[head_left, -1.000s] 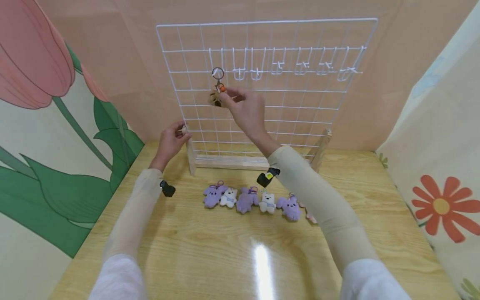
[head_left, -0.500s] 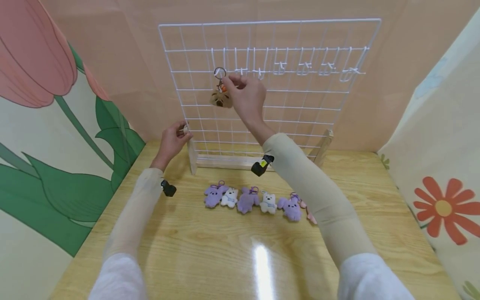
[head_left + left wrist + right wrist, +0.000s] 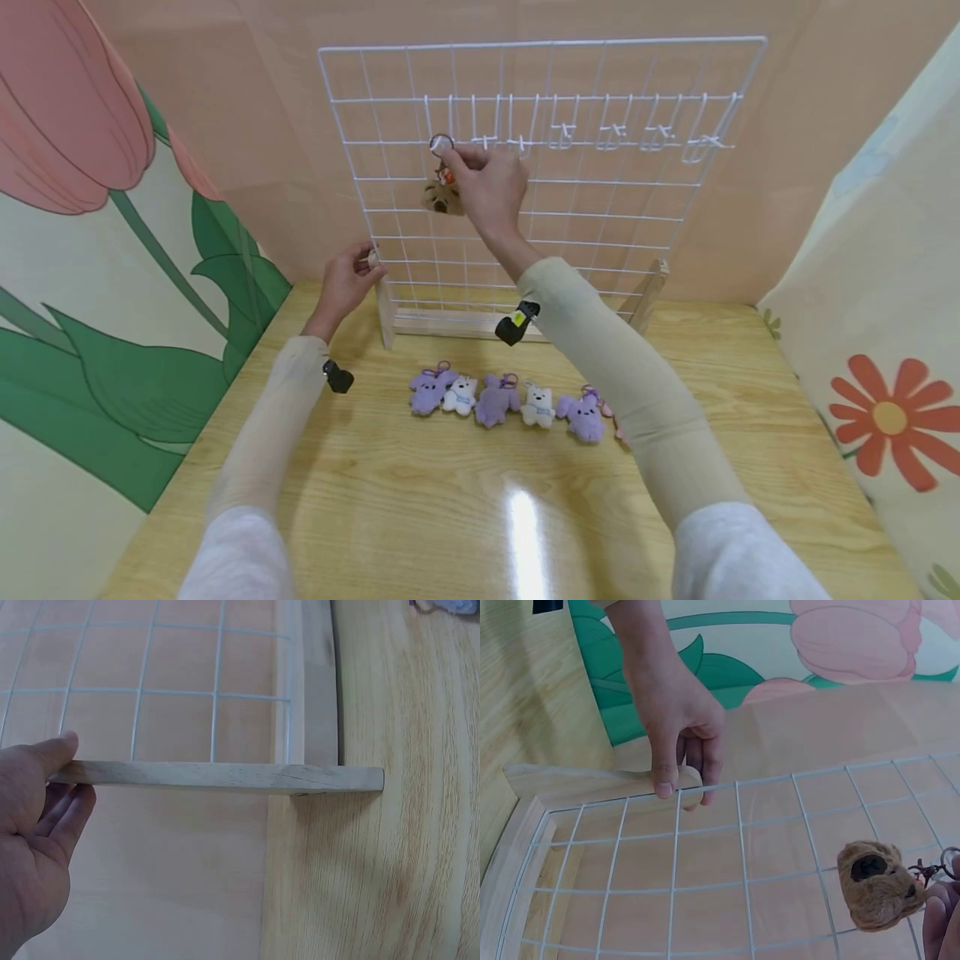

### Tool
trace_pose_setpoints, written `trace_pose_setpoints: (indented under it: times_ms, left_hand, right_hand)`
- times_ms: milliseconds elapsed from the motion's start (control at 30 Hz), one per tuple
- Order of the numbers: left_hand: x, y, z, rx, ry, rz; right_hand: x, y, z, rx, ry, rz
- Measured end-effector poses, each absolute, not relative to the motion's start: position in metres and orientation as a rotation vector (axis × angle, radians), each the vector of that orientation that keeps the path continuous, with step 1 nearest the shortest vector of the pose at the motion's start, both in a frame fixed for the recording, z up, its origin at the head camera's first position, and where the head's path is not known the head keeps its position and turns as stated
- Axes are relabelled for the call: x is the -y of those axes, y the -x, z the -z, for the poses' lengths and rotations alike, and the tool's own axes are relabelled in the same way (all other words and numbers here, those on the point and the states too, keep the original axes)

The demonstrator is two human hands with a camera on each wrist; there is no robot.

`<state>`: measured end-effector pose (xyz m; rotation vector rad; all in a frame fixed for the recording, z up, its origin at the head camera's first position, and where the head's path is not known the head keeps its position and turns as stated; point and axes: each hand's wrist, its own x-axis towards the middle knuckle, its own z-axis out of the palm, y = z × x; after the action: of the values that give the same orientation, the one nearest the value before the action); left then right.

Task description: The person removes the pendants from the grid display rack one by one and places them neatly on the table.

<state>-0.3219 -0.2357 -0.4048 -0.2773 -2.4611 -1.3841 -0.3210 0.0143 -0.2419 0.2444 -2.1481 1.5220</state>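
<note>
My right hand point(image 3: 491, 187) pinches a brown plush keychain point(image 3: 442, 200) near its ring, at the upper left of the grid. An orange bead shows above the plush. The metal ring point(image 3: 441, 144) lies at the leftmost white hook; whether the hook passes through it I cannot tell. In the right wrist view the fuzzy plush point(image 3: 877, 885) hangs beside the fingertips, in front of the wires. With thumb and fingers, my left hand point(image 3: 347, 279) grips the top of the left wooden upright point(image 3: 210, 775) of the white wire grid rack point(image 3: 540, 42).
More white hooks point(image 3: 562, 132) hang in a row to the right along the grid. Purple point(image 3: 497, 402) and white plush keychains point(image 3: 537, 407) lie in a line on the wooden table point(image 3: 420, 500), with a pink one partly behind my right arm. Printed backdrops stand around.
My right hand has shifted slightly up, its fingers moving from the bead toward the ring, and the brown plush shows more. My left hand stays on the upright.
</note>
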Motion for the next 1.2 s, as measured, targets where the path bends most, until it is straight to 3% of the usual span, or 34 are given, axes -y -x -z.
trace_pose_setpoints:
  times_ms: [1200]
  left_hand:
    - [0.236,0.321,0.405,2.47,0.292,1.372]
  right_hand:
    - [-0.014,0.304,0.247,1.989,-0.341,-1.663]
